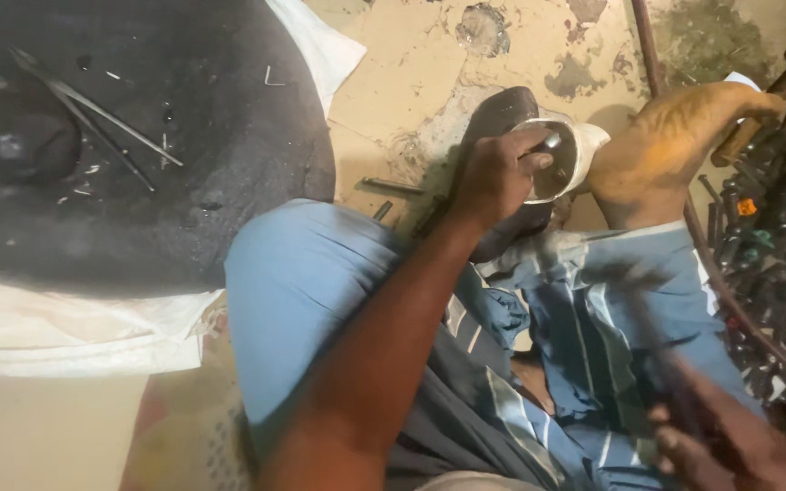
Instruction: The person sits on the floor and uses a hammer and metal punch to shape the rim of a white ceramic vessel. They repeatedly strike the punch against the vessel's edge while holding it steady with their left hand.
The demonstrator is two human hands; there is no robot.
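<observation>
A big black rubber mat [120, 136] fills the floor [411, 55] beside my knee, while my left grip [498, 177] pinches a small metal punch [548, 145] onto the white-edged shoe sole [575, 155] braced against my foot [666, 150], and my blurred right grip [730, 445] is clenched around a hammer handle [657, 355].

Stained cracked floor [429, 55], white sacking [65, 332]

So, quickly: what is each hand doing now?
Left hand: closed on a small round metal part.
Right hand: blurred, gripping a dark tool handle.
</observation>
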